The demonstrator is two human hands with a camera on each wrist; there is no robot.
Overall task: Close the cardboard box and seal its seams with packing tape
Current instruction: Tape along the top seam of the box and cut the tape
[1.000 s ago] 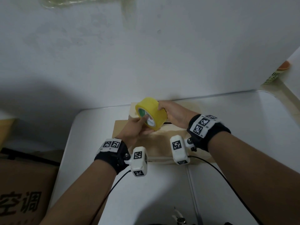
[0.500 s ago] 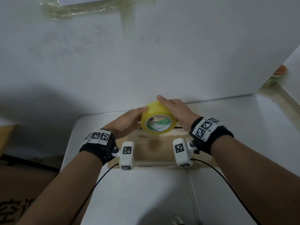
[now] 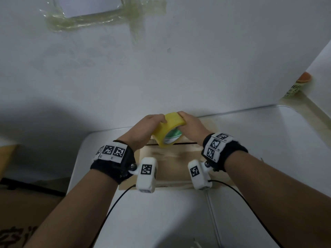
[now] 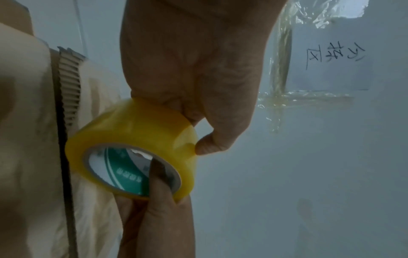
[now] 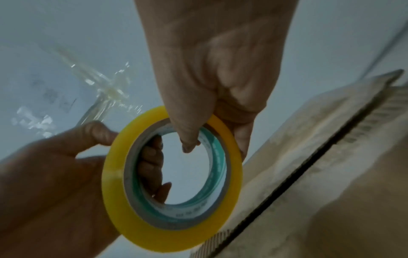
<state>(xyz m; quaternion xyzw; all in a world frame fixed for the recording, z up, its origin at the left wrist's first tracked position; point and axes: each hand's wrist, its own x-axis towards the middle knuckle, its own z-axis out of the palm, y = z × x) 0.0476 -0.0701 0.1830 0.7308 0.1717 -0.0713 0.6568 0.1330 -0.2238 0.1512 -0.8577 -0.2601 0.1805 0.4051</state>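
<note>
Yellow roll of packing tape [image 3: 167,130] held up in the air over the far part of the cardboard box [image 3: 172,158], tilted, green-printed core facing the person. Gripped from both sides. Left hand [image 3: 143,131] curled over the roll's left side: thumb pressed on the outer yellow band in the left wrist view, other fingers behind the roll, their tips visible through the core in the right wrist view. Right hand [image 3: 192,127] closed on the right side: thumb hooked inside the core [image 5: 189,139], fingers wrapped over the outer band. No loose end of tape to be made out.

Box lying on the white table [image 3: 268,158] by its far edge, close to the wall [image 3: 179,68], top flaps down, a dark narrow seam [image 3: 186,143] running left to right between them, corrugated flap edge [image 4: 68,87] showing beside it.

On the wall above, a sheet of paper [image 4: 331,57] with handwriting, stuck up with strips of clear tape [image 3: 107,17]. Brown carton [image 3: 21,221] with printed characters low at the left, beyond the table's left edge. Orange-topped container [image 3: 297,85] past the far right corner.
</note>
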